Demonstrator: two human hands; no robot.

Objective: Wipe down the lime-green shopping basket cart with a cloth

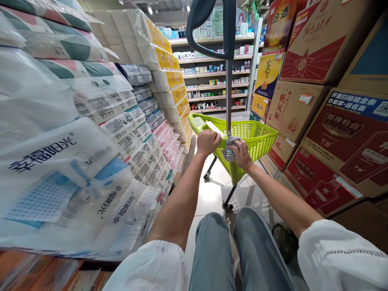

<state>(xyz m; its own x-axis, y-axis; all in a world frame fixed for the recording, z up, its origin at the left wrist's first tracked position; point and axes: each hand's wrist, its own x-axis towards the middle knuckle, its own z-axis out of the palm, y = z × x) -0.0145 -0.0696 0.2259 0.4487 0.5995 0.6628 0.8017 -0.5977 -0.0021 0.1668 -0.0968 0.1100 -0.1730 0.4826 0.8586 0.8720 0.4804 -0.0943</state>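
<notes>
Knees (212,242) in grey-blue jeans show nearest, above the tiled floor (209,198). Beyond them, the left hand (209,142) is clenched around the near rim of a green basket (257,141), left of the pole (228,93). The right hand (241,153) grasps a bunched striped cloth (232,147), pressed against the basket's near rim at the foot of the pole; some of its fingertips are hidden by the cloth.

The basket stands upright on the floor, mid-aisle, carried on legs with small wheels (227,207); two wheels are visible. The pole rises to a dark loop handle (200,30), cut off by the top edge of view.

Assessment: the cloth appears soft, light and limp, best held bunched in the palm with the fingers spread behind it. The basket looks to be stiff, smooth plastic, light for its bulk and liable to roll; the solid near rim or the pole would give firmer hold than the perforated sides.

Wrapped packs (54,173) line the left edge of the aisle; cardboard boxes (354,149) line the right. Stocked shelves (218,74) stand at the far end.
</notes>
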